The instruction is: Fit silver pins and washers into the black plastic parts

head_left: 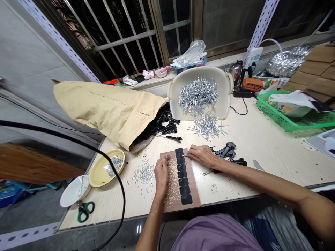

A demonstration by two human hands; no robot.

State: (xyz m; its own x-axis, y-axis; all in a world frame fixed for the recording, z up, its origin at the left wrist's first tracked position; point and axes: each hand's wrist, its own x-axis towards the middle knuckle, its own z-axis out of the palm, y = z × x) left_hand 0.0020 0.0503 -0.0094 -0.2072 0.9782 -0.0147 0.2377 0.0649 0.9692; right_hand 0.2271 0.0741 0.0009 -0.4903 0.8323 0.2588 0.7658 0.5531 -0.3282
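A brown board lies near the table's front edge, bearing a column of black rounded pads and many small pale bits. My left hand rests at the board's upper left edge, fingers curled together; whatever they hold, if anything, is hidden. Between the fingertips of my right hand is a thin metal pin, pointing left over the upper pads. Black plastic parts lie in a pile beside my right wrist. Left of the board, small shiny metal pieces are scattered on the table.
A tilted cream basin holds metal pins spilling onto the table. Beside it, a paper sack spills black parts. A yellow plate, white bowl and scissors occupy the left; a green basket stands right. A black cable crosses the left foreground.
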